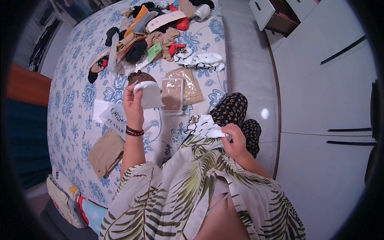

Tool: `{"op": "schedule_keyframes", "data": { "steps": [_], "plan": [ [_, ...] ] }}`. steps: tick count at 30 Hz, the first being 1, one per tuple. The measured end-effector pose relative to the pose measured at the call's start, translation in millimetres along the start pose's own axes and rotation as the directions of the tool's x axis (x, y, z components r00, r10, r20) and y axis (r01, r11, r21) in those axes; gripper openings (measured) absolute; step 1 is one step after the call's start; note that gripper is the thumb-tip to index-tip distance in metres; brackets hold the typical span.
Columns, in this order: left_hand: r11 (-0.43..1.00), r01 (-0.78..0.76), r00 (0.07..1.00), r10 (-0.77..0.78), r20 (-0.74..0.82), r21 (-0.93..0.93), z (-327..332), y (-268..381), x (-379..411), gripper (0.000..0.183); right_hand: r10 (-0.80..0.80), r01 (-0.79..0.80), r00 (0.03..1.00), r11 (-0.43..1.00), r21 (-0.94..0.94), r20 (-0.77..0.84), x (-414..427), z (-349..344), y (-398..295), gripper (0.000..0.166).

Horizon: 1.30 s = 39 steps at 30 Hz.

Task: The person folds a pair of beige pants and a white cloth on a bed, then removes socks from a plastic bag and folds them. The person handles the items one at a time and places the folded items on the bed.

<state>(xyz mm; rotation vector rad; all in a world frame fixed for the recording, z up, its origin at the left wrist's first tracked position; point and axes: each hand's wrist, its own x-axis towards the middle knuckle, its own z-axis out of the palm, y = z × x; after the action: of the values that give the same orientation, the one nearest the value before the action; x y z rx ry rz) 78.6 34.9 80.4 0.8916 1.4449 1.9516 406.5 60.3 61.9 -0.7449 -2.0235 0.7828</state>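
Note:
My left hand (133,103) pinches the top edge of a thin white sheet (150,97), possibly card; it bends over at the top. Behind that sheet, a gathered brown cloth item (141,78) is partly covered. In my right hand (235,142) is one end of a white sock (204,126) with black marks and a frilled, dark-edged cuff. The sock lies across my lap, over the palm-leaf clothing. Beyond my hands, a flat tan packet (172,95) in clear plastic overlaps a larger packaged beige item (190,87) on the bed.
A floral bedsheet (72,132) bears a clothing heap (135,48), more white socks (201,61), a printed plastic bag (115,118) and folded tan fabric (106,153). Right of the tiled floor (252,78) stand white cabinets (318,102); one drawer (264,13) is pulled out.

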Motion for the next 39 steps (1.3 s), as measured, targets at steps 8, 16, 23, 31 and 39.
{"op": "schedule_keyframes", "data": {
  "steps": [8,16,23,31,39],
  "plan": [
    [0.999,0.021,0.999,-0.019,-0.048,0.033,-11,-1,1,0.013,0.210,-0.210,0.977,0.978,0.006,0.031,6,3,-9,0.021],
    [0.923,0.176,0.975,-0.211,-0.069,-0.342,-22,11,4,0.017,0.410,-0.392,0.911,0.897,0.206,-0.050,5,9,-2,0.010],
    [0.720,0.263,0.962,-0.248,0.116,-0.643,-51,18,7,0.015,0.524,-0.470,0.851,0.758,0.453,0.006,12,11,-5,0.006],
    [0.553,0.386,0.914,-0.120,0.388,-0.738,-52,21,2,0.019,0.499,-0.494,0.864,0.813,0.308,0.068,19,10,-8,0.010],
    [0.379,0.425,0.890,-0.010,0.455,-0.822,-60,15,-3,0.023,0.562,-0.527,0.826,0.745,0.409,0.041,27,9,-14,0.012]
  ]
}}
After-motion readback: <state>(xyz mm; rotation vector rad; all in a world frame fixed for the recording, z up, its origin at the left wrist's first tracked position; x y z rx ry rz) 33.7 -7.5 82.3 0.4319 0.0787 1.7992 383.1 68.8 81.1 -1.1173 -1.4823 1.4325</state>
